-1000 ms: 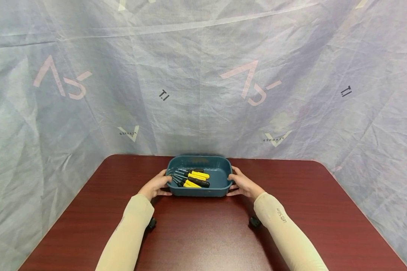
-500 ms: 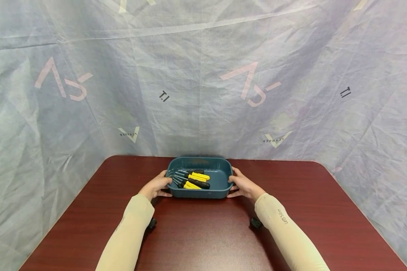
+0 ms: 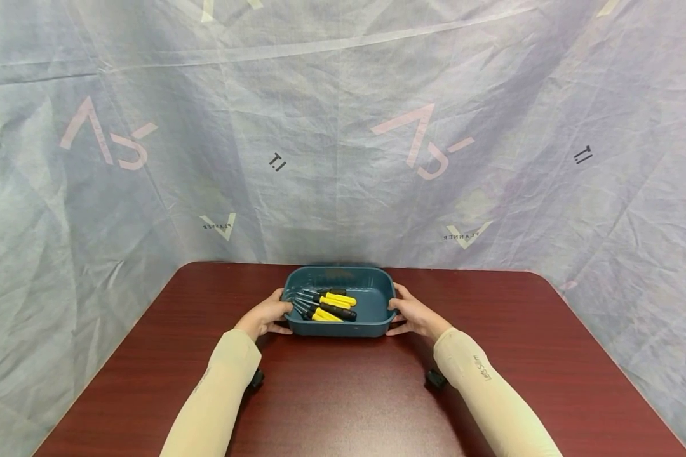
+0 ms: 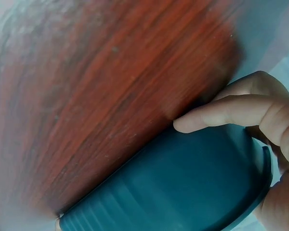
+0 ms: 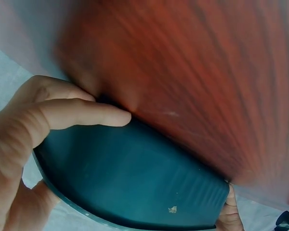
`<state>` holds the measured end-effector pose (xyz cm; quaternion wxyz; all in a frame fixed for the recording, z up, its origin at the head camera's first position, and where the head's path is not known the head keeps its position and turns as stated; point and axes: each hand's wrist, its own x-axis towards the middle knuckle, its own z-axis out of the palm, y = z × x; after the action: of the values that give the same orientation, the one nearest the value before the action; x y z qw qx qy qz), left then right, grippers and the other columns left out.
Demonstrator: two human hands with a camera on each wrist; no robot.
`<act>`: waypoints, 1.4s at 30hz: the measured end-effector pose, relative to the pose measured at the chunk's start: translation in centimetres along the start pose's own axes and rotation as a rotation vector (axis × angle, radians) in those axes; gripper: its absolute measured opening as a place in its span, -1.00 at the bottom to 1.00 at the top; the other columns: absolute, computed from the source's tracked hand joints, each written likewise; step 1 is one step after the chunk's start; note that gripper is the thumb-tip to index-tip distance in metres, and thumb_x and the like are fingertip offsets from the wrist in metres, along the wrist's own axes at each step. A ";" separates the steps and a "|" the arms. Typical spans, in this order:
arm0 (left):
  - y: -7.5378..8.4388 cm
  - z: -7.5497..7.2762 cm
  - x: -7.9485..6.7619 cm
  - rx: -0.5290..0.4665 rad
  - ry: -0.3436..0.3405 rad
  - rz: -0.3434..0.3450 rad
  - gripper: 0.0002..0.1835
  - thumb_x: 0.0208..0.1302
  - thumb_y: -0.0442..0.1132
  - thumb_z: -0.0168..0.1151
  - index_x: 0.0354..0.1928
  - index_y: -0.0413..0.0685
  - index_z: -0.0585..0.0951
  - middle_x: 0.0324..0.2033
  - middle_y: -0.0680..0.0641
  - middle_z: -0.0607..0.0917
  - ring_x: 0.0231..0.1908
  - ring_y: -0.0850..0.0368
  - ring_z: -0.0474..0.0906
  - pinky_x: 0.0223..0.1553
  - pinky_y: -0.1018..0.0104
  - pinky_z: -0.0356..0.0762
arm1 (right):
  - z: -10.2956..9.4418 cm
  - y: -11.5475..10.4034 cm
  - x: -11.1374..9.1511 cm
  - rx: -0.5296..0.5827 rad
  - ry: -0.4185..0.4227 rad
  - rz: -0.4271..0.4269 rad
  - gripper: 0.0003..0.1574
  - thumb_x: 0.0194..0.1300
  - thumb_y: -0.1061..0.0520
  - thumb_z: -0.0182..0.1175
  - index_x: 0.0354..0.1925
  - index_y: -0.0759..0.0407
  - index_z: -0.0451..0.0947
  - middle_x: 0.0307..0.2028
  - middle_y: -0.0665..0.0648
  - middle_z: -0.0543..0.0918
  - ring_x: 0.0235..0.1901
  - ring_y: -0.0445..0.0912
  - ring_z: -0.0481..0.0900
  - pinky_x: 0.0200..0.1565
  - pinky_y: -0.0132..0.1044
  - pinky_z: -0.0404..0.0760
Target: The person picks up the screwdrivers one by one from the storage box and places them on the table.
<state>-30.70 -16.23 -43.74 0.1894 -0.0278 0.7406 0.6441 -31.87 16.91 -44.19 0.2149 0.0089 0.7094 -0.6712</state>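
Crosswise, mouth up, blue bin (image 3: 343, 329), long axis left to right, hands (image 3: 269, 311) (image 3: 414, 315) gripping its ends.

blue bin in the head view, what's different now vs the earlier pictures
The bin has shifted slightly to the right and toward the person, carrying its screwdrivers along. Left hand and right hand moved with it. Both still grip its ends; nothing was let go.
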 end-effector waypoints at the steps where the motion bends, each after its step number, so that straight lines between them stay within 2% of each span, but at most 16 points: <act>1: 0.1 0.1 -0.2 0.006 -0.014 0.009 -0.25 0.11 -0.44 -0.12 0.36 -0.11 -0.13 0.07 -0.32 0.24 -0.16 -0.16 0.48 -0.27 -0.04 0.56 | 0.0 0.0 -0.1 0.000 0.002 0.003 -0.14 0.19 0.28 -0.12 0.39 -0.11 -0.16 -0.09 0.44 0.36 -0.45 0.05 0.52 -0.27 0.13 0.56; 5: 0.1 0.2 -0.4 0.012 -0.033 0.019 -0.24 0.10 -0.44 -0.13 0.35 -0.12 -0.14 0.05 -0.32 0.25 -0.18 -0.14 0.49 -0.29 -0.03 0.57 | -0.2 0.1 -0.3 -0.003 -0.010 0.001 -0.12 0.18 0.28 -0.13 0.39 -0.10 -0.18 -0.05 0.46 0.34 -0.42 0.05 0.53 -0.25 0.15 0.55; 14: 0.0 0.8 -0.4 -0.006 -0.002 -0.031 -0.22 0.12 -0.47 -0.08 0.37 -0.06 -0.12 0.11 -0.31 0.24 -0.17 -0.14 0.47 -0.28 -0.09 0.55 | -0.5 0.3 -0.9 0.012 -0.028 -0.002 -0.10 0.17 0.30 -0.13 0.40 -0.08 -0.23 0.05 0.48 0.24 -0.33 0.10 0.53 -0.23 0.16 0.54; 27: -0.4 1.3 -0.5 -0.009 -0.035 -0.013 -0.20 0.08 -0.50 -0.07 0.36 -0.10 -0.14 0.13 -0.34 0.22 -0.15 -0.16 0.45 -0.31 -0.09 0.55 | -0.8 0.5 -1.8 0.008 -0.026 -0.008 -0.10 0.18 0.30 -0.13 0.40 -0.08 -0.22 0.08 0.49 0.22 -0.28 0.13 0.54 -0.23 0.19 0.52; 35: -0.4 1.6 -1.0 0.001 -0.060 -0.002 -0.20 0.10 -0.50 -0.07 0.36 -0.11 -0.16 0.16 -0.36 0.18 -0.12 -0.17 0.45 -0.29 -0.09 0.55 | -0.9 0.6 -2.6 0.006 -0.019 0.002 -0.11 0.20 0.29 -0.13 0.40 -0.09 -0.22 0.01 0.52 0.28 -0.31 0.13 0.56 -0.25 0.17 0.54; 42: -0.6 2.0 -1.4 0.002 -0.074 -0.006 -0.20 0.10 -0.50 -0.06 0.35 -0.12 -0.15 0.16 -0.34 0.17 -0.17 -0.13 0.49 -0.32 -0.06 0.56 | -1.1 0.8 -3.3 0.010 -0.026 0.005 -0.10 0.19 0.30 -0.14 0.40 -0.07 -0.25 0.07 0.53 0.21 -0.27 0.14 0.55 -0.26 0.17 0.54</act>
<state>-28.78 -14.68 -44.02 0.2184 -0.0061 0.7337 0.6434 -28.94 18.97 -43.84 0.2257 0.0030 0.7032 -0.6742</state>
